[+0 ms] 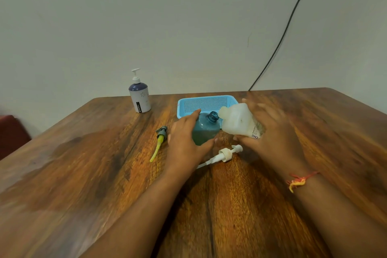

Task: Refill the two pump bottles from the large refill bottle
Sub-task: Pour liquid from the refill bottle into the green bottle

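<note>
A teal bottle [206, 129] with its neck open stands at the table's middle, and my left hand [184, 140] is wrapped around its left side. My right hand [270, 132] grips a white translucent bottle [237, 120] tilted to the left, its mouth right beside the teal bottle's neck. A grey pump head with a yellow tube [159, 141] lies on the wood to the left. In front of the bottles lies a white pump head [225, 155]. A white and purple pump bottle [139, 94] stands upright at the back left.
A light blue perforated basket [206, 102] sits behind the bottles. A black cable [289, 25] runs down the wall to the wooden table's [83, 163] far edge. A dark red seat [12, 132] shows at the left.
</note>
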`<state>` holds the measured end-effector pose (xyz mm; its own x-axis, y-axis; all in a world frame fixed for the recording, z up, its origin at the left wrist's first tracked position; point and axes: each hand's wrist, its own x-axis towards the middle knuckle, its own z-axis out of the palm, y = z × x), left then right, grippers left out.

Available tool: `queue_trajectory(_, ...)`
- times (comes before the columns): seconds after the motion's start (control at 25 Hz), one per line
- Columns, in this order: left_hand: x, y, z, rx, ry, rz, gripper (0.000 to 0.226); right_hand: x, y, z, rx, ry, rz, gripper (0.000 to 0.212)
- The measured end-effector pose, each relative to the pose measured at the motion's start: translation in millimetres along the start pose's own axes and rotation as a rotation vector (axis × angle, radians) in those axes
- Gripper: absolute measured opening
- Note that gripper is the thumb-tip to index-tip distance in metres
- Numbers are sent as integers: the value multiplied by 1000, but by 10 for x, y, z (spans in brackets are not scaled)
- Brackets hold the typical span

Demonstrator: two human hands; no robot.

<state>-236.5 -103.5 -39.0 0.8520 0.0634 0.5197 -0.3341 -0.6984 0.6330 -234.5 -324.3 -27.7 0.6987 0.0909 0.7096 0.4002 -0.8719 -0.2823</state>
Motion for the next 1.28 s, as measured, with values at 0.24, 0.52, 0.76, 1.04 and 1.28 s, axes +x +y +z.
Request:
queue_trajectory(0.24, 24, -29, -48, -28, 2, -4, 87, 130, -93, -86, -107, -22, -66, 89)
queue_trajectory(0.52, 61, -100, -65, -76, 73, -52, 84, 336, -204, -110, -157, -68, -122, 87)
queue_trajectory(0.76, 68, -87, -79, -102, 140, -65, 82, 525, -276, -106, -199, -91, -166, 89)
queue_trajectory(1.04, 80, -97, -74, -93, 142, -83, 83, 559, -305, -15, -206, -66, -148, 88)
queue_trajectory(1.28, 89, -91, -65, -87, 120, -94, 82, 543, -302, 33, -236, -9, -150, 87)
